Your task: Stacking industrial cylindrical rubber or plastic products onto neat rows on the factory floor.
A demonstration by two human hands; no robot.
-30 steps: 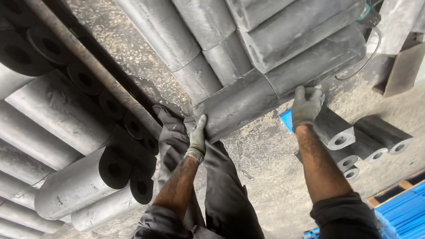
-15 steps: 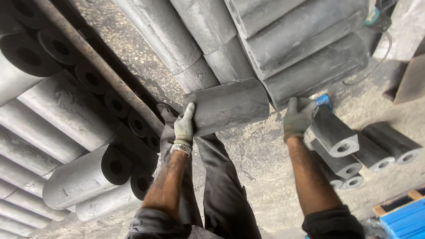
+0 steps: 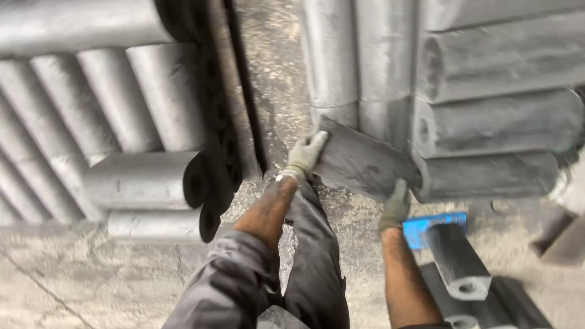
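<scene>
view from a head camera looking down at a person's two gloved hands on a dusty concrete floor [image 3: 91,274]. no boxes, bins or other containers are in sight, so nothing is held inside anything; the cylinders simply lie stacked in the open.

both hands hold one short grey cylinder [image 3: 365,161], which lies tilted just above the floor at the foot of the stack on the right [image 3: 487,122]. the left hand [image 3: 304,155], in a pale grey glove, is closed around the cylinder's near left end, fingers curled over its top edge. the right hand [image 3: 396,207], in a similar glove, grips the cylinder's lower right edge, with the fingers wrapped under it.

the cylinder is dull dark grey, matte and powdery-looking, with a rough, slightly streaked surface. its far end touches or nearly touches the stacked cylinders behind it; which cannot be told through the motion blur.

to the left lies another pile of long grey cylinders [image 3: 122,122], some showing dark hollow ends, bordered by a rusty metal bar [image 3: 234,91]. below the right hand is a blue flat piece [image 3: 432,222], and beside it a loose hollow-ended cylinder [image 3: 457,265] on the floor. the person's dark trouser leg [image 3: 314,268] and grey sleeve [image 3: 228,283] fill the lower middle.
</scene>
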